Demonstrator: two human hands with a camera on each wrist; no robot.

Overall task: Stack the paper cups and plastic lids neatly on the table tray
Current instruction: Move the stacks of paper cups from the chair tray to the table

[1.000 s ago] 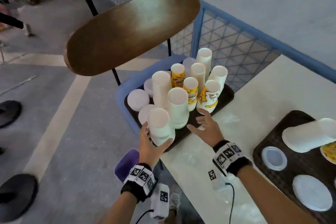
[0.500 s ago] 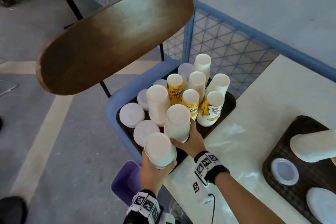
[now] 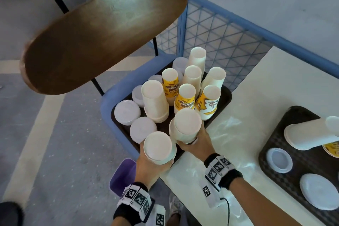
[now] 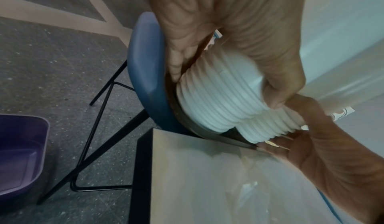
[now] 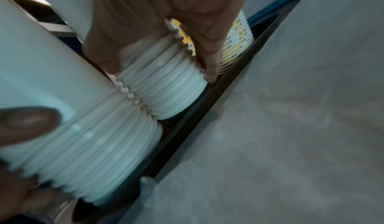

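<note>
A dark tray [image 3: 224, 97] rests on a blue chair seat [image 3: 108, 102] and holds several upside-down stacks of white and yellow paper cups [image 3: 184, 97] and white lids [image 3: 127, 112]. My left hand [image 3: 155, 160] grips a white cup stack [image 3: 158, 146] at the tray's near corner, fingers and thumb round its ribbed rims [image 4: 218, 96]. Beside it, my right hand [image 3: 191, 138] grips a second white cup stack [image 3: 185, 124], with its fingers [image 5: 209, 63] curled over the rims [image 5: 166, 88]. Both stacks lean toward me and touch each other.
A second dark tray [image 3: 293, 170] on the pale table [image 3: 253, 101] carries a lying cup stack [image 3: 311, 134] and lids [image 3: 278, 159]. A brown chair back [image 3: 102, 31] looms over the tray. A blue mesh fence [image 3: 229, 42] stands behind it, and a purple bin [image 3: 121, 174] sits on the floor.
My right hand went from hovering open at the tray's near edge to gripping the second white stack. My left hand kept its grip, and both stacks now tilt toward me.
</note>
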